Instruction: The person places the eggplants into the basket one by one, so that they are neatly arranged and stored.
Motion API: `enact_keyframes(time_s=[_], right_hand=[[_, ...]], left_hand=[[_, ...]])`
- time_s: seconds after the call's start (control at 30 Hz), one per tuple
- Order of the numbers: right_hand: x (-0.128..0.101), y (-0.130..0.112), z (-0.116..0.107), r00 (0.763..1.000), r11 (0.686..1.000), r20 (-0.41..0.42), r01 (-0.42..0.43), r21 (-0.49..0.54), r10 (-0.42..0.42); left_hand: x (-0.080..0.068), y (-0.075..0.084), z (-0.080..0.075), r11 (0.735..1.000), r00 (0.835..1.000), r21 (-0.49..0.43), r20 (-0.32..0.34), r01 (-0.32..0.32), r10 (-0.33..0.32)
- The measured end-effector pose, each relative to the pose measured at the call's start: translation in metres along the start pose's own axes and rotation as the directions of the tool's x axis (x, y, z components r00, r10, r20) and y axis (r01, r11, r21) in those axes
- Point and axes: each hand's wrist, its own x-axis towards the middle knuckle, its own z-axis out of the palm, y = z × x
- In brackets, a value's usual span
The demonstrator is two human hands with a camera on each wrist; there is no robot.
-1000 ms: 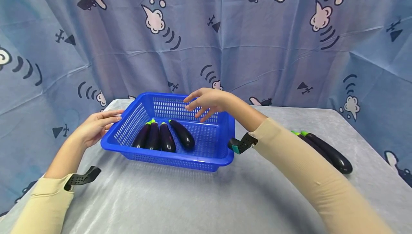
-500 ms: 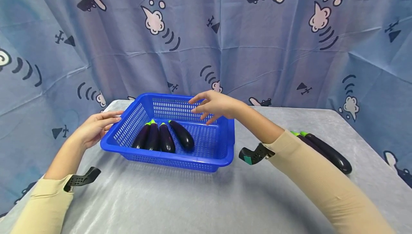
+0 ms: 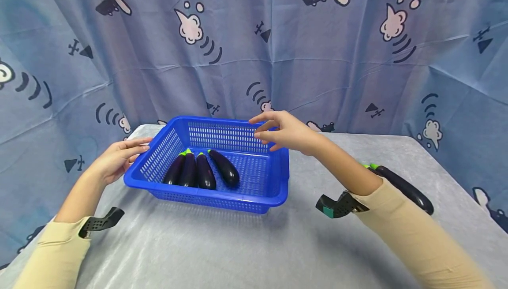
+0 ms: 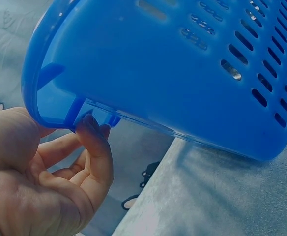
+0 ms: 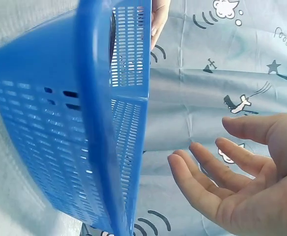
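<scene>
A blue slotted basket (image 3: pixel 274 178) is sitting on a bench (image 3: pixel 238 245) that is covered with a grey cloth, in front of a blue curtain (image 3: pixel 317 59) printed with planes and clouds. Four dark purple eggplants (image 3: pixel 204 170) with green caps are lying inside it, side by side toward its left half, the rightmost one angled away from the rest.

The person's left hand (image 3: pixel 115 159) is resting at the basket's left rim. Its fingers are lying straight along the edge in the head view, and the left wrist view is showing the fingertips (image 4: pixel 92 130) touching the underside of the rim (image 4: pixel 55 98), loosely bent; this grip is not closing round anything.

The right hand (image 3: pixel 283 132) is hovering above the basket's far right corner, clear of the rim. Its grip is spread, the fingers (image 5: pixel 202 172) relaxed and apart, and it is holding nothing.

Two more eggplants (image 3: pixel 402 187) are lying on the bench well to the right of the basket, partly hidden behind the right forearm in its beige sleeve (image 3: pixel 420 240). A black clip-like mount is showing at each wrist.
</scene>
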Motion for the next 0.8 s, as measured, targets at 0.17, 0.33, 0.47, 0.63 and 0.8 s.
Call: enact_keyframes(time_s=[0.17,0.33,0.47,0.63,0.8], right_hand=[[-0.015,0.005,-0.006,0.999,0.999,-0.030,0.040,-0.020,-0.041],[-0.030,0.010,-0.012,0.996,0.997,-0.053,0.068,-0.022,-0.069],[-0.043,0.014,-0.019,0.995,0.996,-0.065,0.079,-0.037,-0.082],[-0.060,0.018,-0.029,0.992,0.995,-0.090,0.080,-0.056,-0.085],[-0.074,0.026,-0.036,0.989,0.993,-0.110,0.095,-0.076,-0.103]], left_hand=[[-0.001,0.000,0.001,0.999,1.000,-0.044,0.018,-0.006,0.007],[-0.001,0.000,0.001,0.999,1.000,-0.039,0.016,-0.003,0.003],[-0.001,0.000,0.001,0.999,1.000,-0.040,0.016,-0.001,0.002],[-0.001,0.000,0.001,0.999,1.000,-0.048,0.014,-0.003,0.003],[-0.001,0.000,0.001,0.999,1.000,-0.047,0.008,-0.002,0.003]])
